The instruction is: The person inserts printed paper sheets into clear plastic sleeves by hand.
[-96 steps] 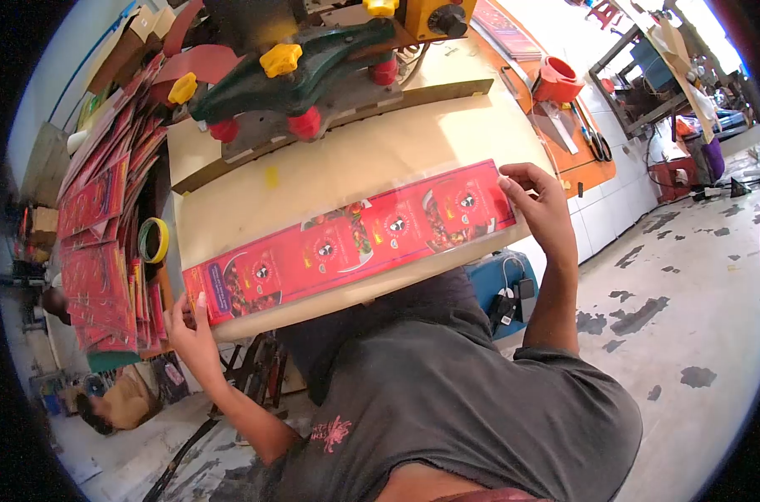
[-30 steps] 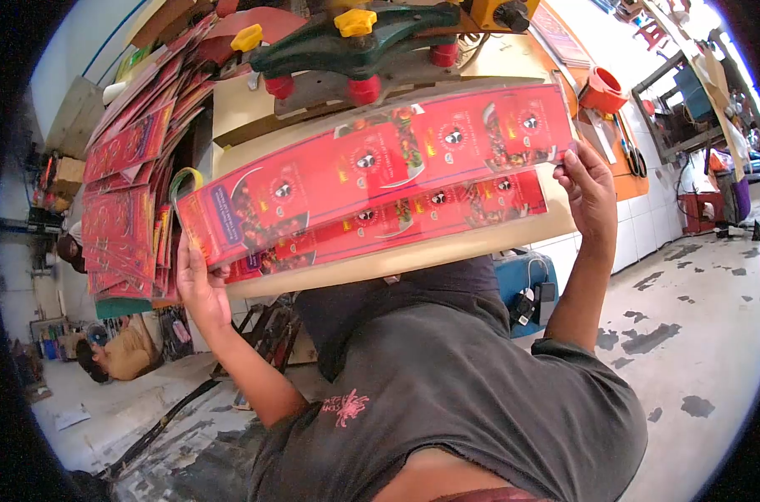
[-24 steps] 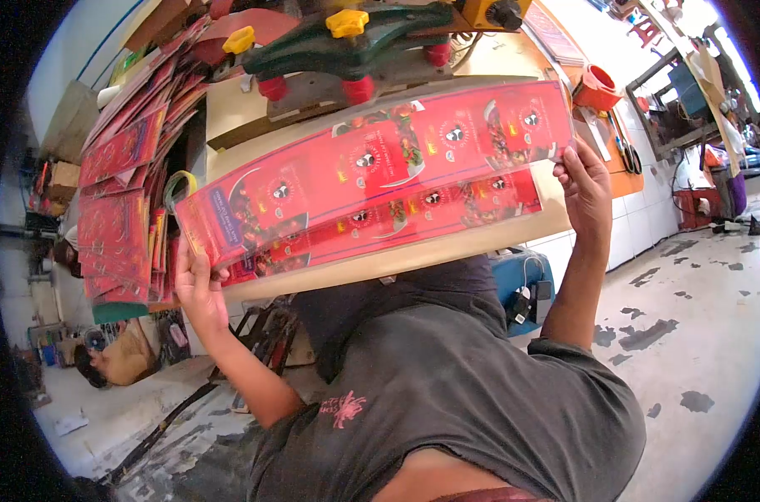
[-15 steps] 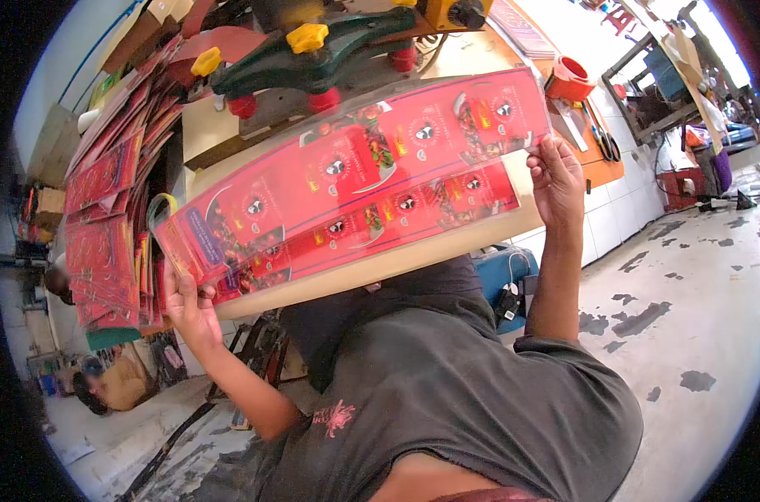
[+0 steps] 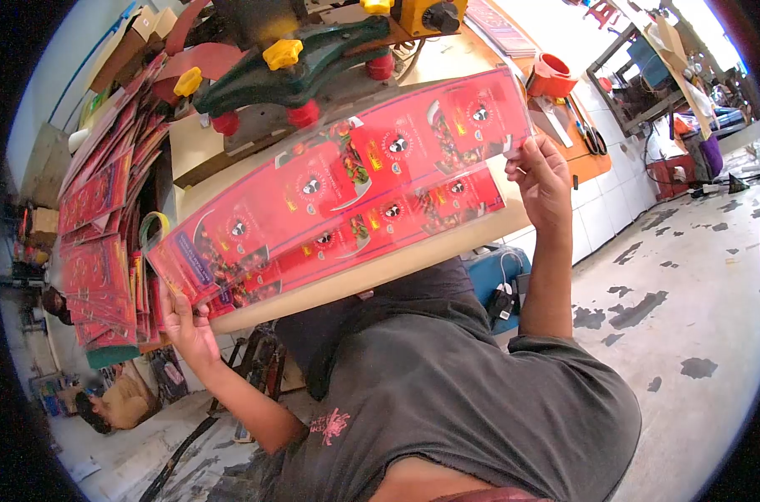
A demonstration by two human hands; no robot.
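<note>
A long red printed plastic strip (image 5: 313, 186), with several round logos and food pictures, is stretched at a slant between my hands. My left hand (image 5: 189, 326) pinches its lower left end, near a blue text panel. At the upper right corner, the thumb and fingers of my right hand (image 5: 542, 177) close on its edge. A second red printed strip (image 5: 380, 226) lies partly hidden beneath it on the pale work surface (image 5: 380, 280). The held strip looks clear and glossy along its edges.
Piled red printed sheets (image 5: 95, 268) stand at the left beside a yellow tape roll (image 5: 155, 226). Behind the strips is a green machine frame (image 5: 313, 71) with yellow knobs and red feet. Scissors (image 5: 596, 140) and a red tape dispenser (image 5: 552, 75) sit at right. A person (image 5: 120, 402) is at far left.
The whole view has shifted slightly, so most things appear a little further left. Both hands keep their hold on the strip, which stays stretched at much the same slant.
</note>
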